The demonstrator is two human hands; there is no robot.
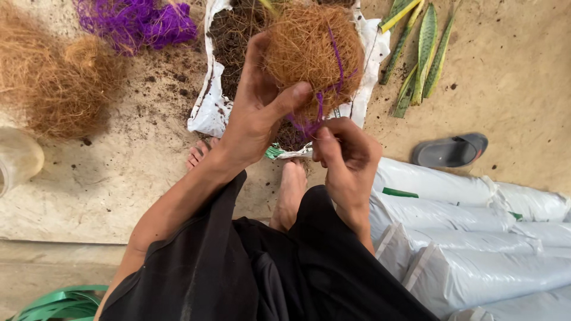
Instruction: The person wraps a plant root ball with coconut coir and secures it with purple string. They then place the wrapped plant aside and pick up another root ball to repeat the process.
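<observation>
Far left: loose heap of brown coconut fibre (56,77) on the sandy floor (143,172), a pale plastic jar (18,159) at the edge below it. Bundle of purple twine (137,21) lies at top, just left of an open white sack of dark soil (229,47). Green strapping (62,303) at the bottom left corner.

Centre: left hand (256,113) wrapped around a ball of coconut fibre (312,50), thumb pressed on its lower side, holding it up over the soil sack. A purple string (338,59) runs over the ball and down to the right hand (348,154), which is closed, fingers pinching the string just below the ball (the pinch itself is partly hidden by the knuckles). Bare feet (291,190) under the hands; black clothing fills the lower frame.

Right: cut snake-plant leaves (425,53), green with yellow edges, lie on the floor. A dark sandal (449,151) sits near stacked white filled bags (476,238)
</observation>
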